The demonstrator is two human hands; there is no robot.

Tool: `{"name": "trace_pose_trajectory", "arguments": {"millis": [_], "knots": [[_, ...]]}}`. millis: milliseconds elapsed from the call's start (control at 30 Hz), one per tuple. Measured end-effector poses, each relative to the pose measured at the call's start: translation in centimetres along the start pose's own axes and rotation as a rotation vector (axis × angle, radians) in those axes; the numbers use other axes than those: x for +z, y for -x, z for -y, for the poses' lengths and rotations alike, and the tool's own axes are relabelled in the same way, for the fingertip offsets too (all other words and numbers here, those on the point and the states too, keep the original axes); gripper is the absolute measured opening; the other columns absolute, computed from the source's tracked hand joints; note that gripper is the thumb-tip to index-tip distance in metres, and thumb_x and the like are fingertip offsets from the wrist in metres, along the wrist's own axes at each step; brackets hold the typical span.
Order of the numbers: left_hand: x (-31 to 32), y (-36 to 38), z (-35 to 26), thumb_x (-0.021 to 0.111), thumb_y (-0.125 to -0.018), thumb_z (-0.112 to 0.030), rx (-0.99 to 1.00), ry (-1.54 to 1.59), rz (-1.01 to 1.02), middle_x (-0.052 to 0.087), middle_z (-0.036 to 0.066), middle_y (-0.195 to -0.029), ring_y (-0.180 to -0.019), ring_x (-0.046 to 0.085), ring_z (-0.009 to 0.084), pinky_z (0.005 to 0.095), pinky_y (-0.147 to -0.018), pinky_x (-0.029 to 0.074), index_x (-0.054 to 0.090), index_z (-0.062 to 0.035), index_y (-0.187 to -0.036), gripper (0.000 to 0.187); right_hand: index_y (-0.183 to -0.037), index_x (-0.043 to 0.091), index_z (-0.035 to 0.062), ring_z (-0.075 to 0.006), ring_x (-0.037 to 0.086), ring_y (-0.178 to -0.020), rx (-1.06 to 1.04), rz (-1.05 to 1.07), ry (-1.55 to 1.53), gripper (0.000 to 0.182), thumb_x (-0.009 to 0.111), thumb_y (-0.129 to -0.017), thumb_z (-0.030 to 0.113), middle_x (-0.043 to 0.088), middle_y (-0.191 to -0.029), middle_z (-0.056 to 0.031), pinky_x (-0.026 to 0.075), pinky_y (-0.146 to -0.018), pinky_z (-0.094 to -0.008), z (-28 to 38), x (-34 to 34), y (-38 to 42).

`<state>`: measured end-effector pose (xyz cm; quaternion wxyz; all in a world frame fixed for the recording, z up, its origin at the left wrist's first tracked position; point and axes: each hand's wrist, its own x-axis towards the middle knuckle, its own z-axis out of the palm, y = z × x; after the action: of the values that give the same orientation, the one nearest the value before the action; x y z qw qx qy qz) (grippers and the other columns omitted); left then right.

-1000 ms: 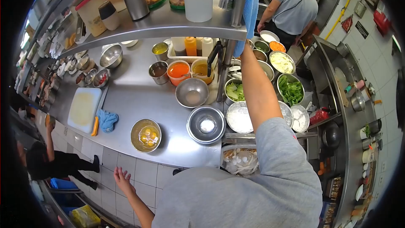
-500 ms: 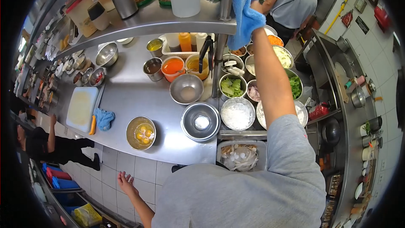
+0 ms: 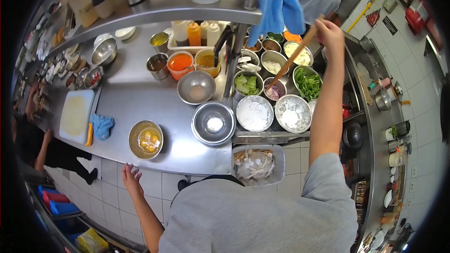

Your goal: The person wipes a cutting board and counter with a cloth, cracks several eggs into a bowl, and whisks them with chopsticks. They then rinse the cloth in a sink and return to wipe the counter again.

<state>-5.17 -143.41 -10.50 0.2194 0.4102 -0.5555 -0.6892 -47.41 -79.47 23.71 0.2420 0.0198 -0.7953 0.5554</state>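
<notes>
We found the wooden chopsticks (image 3: pixel 300 52) in the right hand (image 3: pixel 330 33), raised above the food containers and near the hanging blue cloth (image 3: pixel 276 7). The fingers were closed around their upper part, pinching it. The chopsticks were long, slender and mid-brown, with a plain surface; they appeared thicker at the held end and narrowed downward. We noted them slanting down toward the left, the lower end at the small container of purplish sliced food (image 3: pixel 273 92). We could not tell whether the tips touched the contents, nor make out a clear gap between the two sticks.

We observed the left hand (image 3: pixel 132 179) holding nothing, its fingers slightly spread and loosely curled, near the front edge of the steel counter (image 3: pixel 183 154). Just beyond it stood the metal egg bowl (image 3: pixel 132 144), holding several intact yellow yolks (image 3: pixel 150 139) in clear egg white. We recorded stacked metal bowls (image 3: pixel 199 131) to its right, two bowls of white powder (image 3: pixel 254 113) (image 3: pixel 293 113) beneath the slanting chopsticks, and leafy greens (image 3: pixel 307 84) in a round container beside the purplish food.
</notes>
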Motion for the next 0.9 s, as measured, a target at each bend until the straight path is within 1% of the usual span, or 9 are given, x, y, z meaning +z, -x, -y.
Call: {"name": "trace_pose_trajectory", "arguments": {"millis": [167,300,367,433,533,600,767,867,900], "knots": [[1.4,-2.4,-2.0,0.057,-0.097,-0.038,-0.094,-0.014,0.105,0.059,0.013,-0.120,-0.083,0.060,0.0181,0.0303,-0.064,0.055,0.049,-0.0068,-0.133,0.048,-0.110,0.065,-0.0022,-0.0135,0.068,-0.083,-0.041,-0.049,-0.298,0.028,0.066,-0.092,0.019,0.072,-0.096,-0.0100,0.054,-0.071,-0.0243,6.1,0.9,12.0],[1.9,-5.1,-3.0,0.057,-0.098,-0.040,-0.211,-0.059,0.239,0.060,0.010,-0.108,-0.074,0.058,0.0158,0.0290,-0.059,0.054,0.052,-0.0057,-0.120,0.041,-0.110,0.064,-0.0029,-0.0153,0.069,-0.085,0.006,0.099,-0.487,0.023,0.061,-0.095,0.015,0.072,-0.098,-0.0134,0.056,-0.073,-0.0259,9.8,11.9,24.0],[2.1,-5.4,-3.6,0.060,-0.096,-0.037,-0.238,-0.055,0.308,0.059,0.009,-0.102,-0.075,0.059,0.0161,0.0289,-0.057,0.054,0.052,-0.0055,-0.114,0.037,-0.110,0.065,-0.0013,-0.0151,0.069,-0.084,-0.066,0.319,-0.570,0.020,0.061,-0.095,0.011,0.072,-0.098,-0.0121,0.056,-0.072,-0.0258,10.2,19.1,29.0],[2.1,-6.4,-2.8,0.062,-0.094,-0.035,-0.239,-0.057,0.370,0.058,0.010,-0.101,-0.073,0.060,0.0181,0.0297,-0.058,0.054,0.050,-0.0043,-0.113,0.037,-0.110,0.065,0.0000,-0.0107,0.066,-0.079,0.010,0.374,-0.592,0.017,0.062,-0.095,0.007,0.071,-0.096,-0.0088,0.053,-0.069,-0.0231,11.4,25.8,33.6],[1.6,-7.2,-2.4,0.059,-0.096,-0.033,-0.265,0.066,0.508,0.057,0.010,-0.100,-0.077,0.060,0.0191,0.0312,-0.062,0.057,0.050,-0.0035,-0.111,0.034,-0.110,0.065,-0.0009,-0.0064,0.061,-0.074,0.003,0.387,-0.435,0.018,0.065,-0.093,0.008,0.069,-0.090,-0.0042,0.050,-0.067,-0.0217,9.4,32.6,38.0],[1.3,-7.4,-1.9,0.059,-0.096,-0.032,-0.265,0.119,0.528,0.057,0.009,-0.099,-0.078,0.060,0.0188,0.0316,-0.062,0.057,0.050,-0.0040,-0.111,0.033,-0.105,0.066,-0.0013,-0.0042,0.057,-0.071,-0.079,0.313,-0.148,0.016,0.067,-0.092,0.009,0.065,-0.084,-0.0004,0.048,-0.066,-0.0214,9.2,34.7,40.3],[1.1,-8.0,-1.5,0.062,-0.094,-0.027,-0.255,0.061,0.607,0.054,0.005,-0.091,-0.078,0.057,0.0151,0.0287,-0.059,0.057,0.052,-0.0081,-0.100,0.023,-0.095,0.066,0.0007,-0.0064,0.059,-0.072,-0.062,0.317,-0.219,0.013,0.070,-0.090,0.012,0.065,-0.081,-0.0007,0.049,-0.066,-0.0228,8.7,38.8,42.7],[0.9,-8.6,-1.6,0.062,-0.094,-0.027,-0.242,-0.030,0.650,0.055,0.006,-0.095,-0.084,0.059,0.0167,0.0313,-0.063,0.057,0.052,-0.0072,-0.100,0.023,-0.098,0.067,0.0021,-0.0118,0.064,-0.073,-0.126,0.641,0.030,0.018,0.069,-0.090,0.018,0.067,-0.085,-0.0078,0.051,-0.066,-0.0262,5.4,40.9,43.4],[1.1,-8.7,-1.8,0.062,-0.094,-0.027,-0.231,-0.084,0.663,0.055,0.005,-0.094,-0.083,0.059,0.0162,0.0312,-0.063,0.057,0.052,-0.0076,-0.099,0.023,-0.098,0.067,0.0021,-0.0118,0.064,-0.073,-0.129,0.637,0.036,0.018,0.069,-0.090,0.018,0.067,-0.085,-0.0078,0.051,-0.066,-0.0262,5.3,40.8,44.0]]}}
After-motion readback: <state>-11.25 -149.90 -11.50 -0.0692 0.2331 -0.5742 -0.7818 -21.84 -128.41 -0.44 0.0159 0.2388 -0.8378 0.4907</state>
